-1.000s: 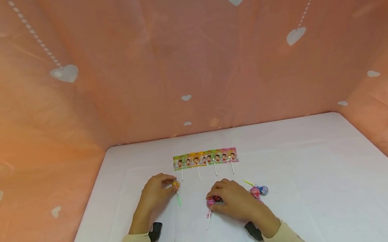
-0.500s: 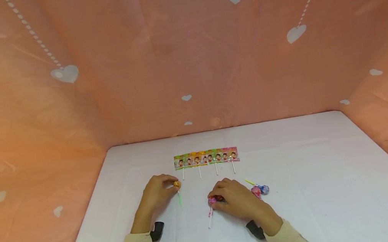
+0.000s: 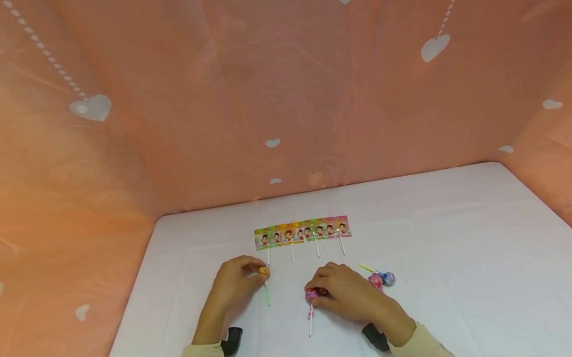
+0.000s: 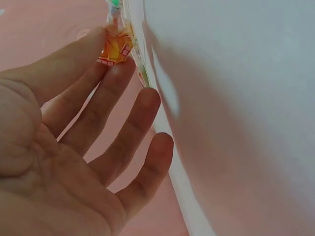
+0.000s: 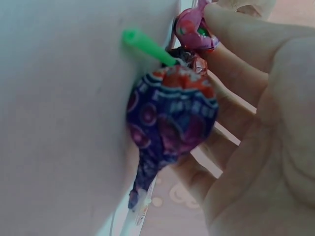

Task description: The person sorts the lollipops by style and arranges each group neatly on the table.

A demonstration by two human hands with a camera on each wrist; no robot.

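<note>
My left hand (image 3: 234,281) pinches an orange-wrapped lollipop (image 3: 264,271) between thumb and fingertips, its green stick pointing toward me. The other fingers spread loosely in the left wrist view. To the right, my right hand (image 3: 344,291) holds a pink-wrapped lollipop (image 5: 194,29) at its candy end, with a white stick (image 3: 310,324) pointing toward me. A dark red-wrapped lollipop (image 3: 324,292) lies under the same fingers, partly hidden. Close to the right wrist camera is a purple-blue lollipop (image 5: 172,115); a green stick (image 5: 147,46) shows behind it.
Beyond the hands, flat-packed lollipops (image 3: 291,233) in green, orange and pink wrappers line up side by side on the white table (image 3: 439,233). Right of my right hand lie a blue-wrapped lollipop (image 3: 388,278) and a pink one (image 3: 375,282). A peach curtain (image 3: 278,88) surrounds the table.
My left hand has shifted slightly right with the orange lollipop. The pink lollipop's stick has swung a little, now pointing more straight toward me. The flat-packed row stays put.
</note>
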